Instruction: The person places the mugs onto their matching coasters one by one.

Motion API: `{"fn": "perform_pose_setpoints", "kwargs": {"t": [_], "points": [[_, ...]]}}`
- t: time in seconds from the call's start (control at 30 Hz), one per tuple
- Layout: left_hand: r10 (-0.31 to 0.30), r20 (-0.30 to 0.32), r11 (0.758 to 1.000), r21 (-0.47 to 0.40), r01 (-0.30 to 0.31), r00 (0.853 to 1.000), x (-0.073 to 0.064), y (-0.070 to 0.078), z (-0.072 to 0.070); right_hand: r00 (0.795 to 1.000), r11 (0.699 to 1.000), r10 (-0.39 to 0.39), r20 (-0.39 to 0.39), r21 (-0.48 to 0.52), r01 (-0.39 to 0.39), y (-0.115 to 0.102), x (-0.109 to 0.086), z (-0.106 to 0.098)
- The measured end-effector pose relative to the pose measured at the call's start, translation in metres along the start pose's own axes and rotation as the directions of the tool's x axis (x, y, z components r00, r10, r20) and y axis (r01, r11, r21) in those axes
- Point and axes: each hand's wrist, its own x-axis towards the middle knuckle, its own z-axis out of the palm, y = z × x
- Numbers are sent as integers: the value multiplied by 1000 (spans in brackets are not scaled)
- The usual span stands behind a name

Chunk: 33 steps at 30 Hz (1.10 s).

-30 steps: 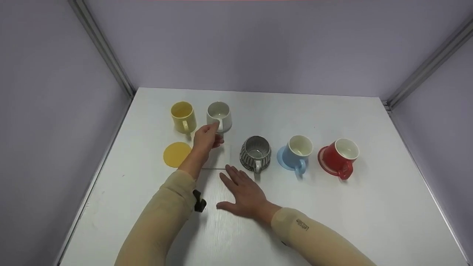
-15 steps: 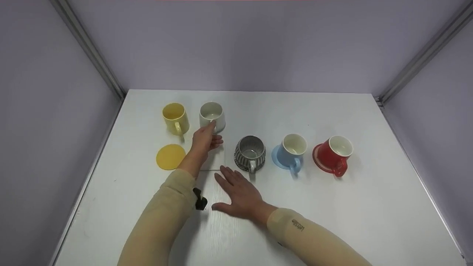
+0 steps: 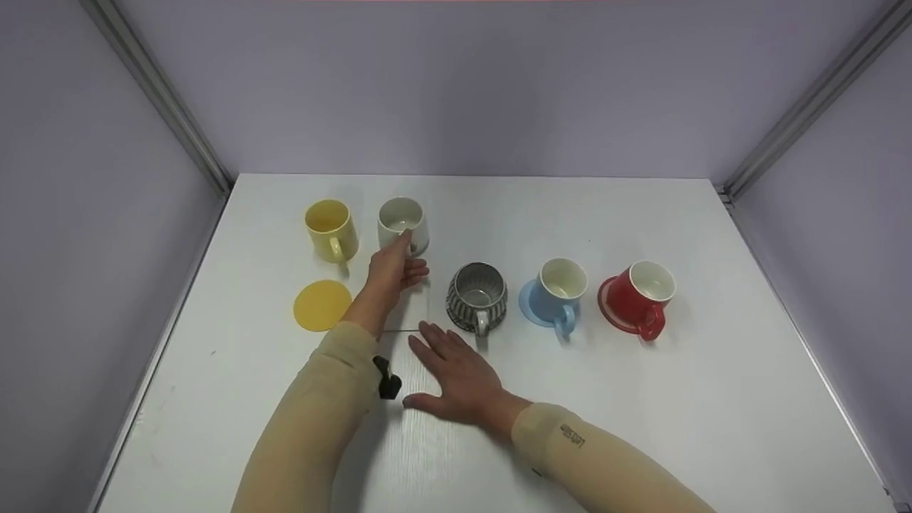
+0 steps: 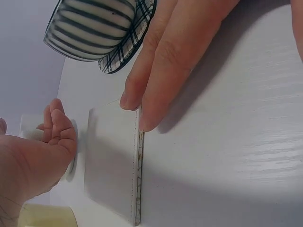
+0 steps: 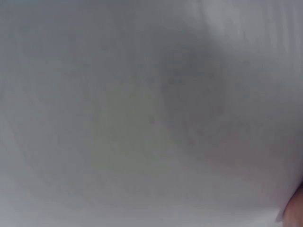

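My left hand (image 3: 388, 271) is at the handle of a white mug (image 3: 400, 217) near the back of the table, with the thumb on the handle and the fingers curled beside it. The handle is mostly hidden by the hand. In front of that mug lies a flat white square coaster (image 4: 111, 156), partly under the left forearm in the head view. My right hand (image 3: 463, 377) is spread flat, and its fingertips (image 4: 149, 118) touch the coaster's near edge in the left wrist view. The right wrist view shows mostly a blurred pale surface.
A yellow mug (image 3: 331, 231) stands left of the white one, behind a round yellow coaster (image 3: 322, 306). To the right, a grey striped mug (image 3: 477, 296), a light blue mug (image 3: 559, 292) and a red mug (image 3: 638, 296) stand on coasters. Walls enclose the table.
The head view has shifted slightly, so everything sits a little further left in it. Both hands keep nearly the same places, the left at the white mug and the right at the coaster.
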Motion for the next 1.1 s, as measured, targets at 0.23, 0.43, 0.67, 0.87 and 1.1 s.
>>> {"fn": "perform_pose_setpoints", "kwargs": {"t": [0.23, 0.43, 0.67, 0.87, 1.1], "points": [[-3, -15, 1000, -11, 3, 1000, 4, -1, 3, 1000, 1000, 4, -11, 15, -4, 0, -2, 0], [-8, -24, 1000, -20, 7, 1000, 6, -2, 4, 1000, 1000, 6, -24, 11, -6, 0, -4, 0], [-12, -48, 999, -49, 10, 999, 8, -5, 4, 999, 1000, -6, -39, 11, 6, -1, -4, 0], [3, -36, 1000, -30, -5, 999, 9, -4, 3, 999, 1000, -9, -37, 4, 9, 0, -4, 1], [5, -35, 999, -33, -6, 999, 8, -2, 1, 1000, 1000, -4, -25, 4, 4, 0, -2, 3]]}}
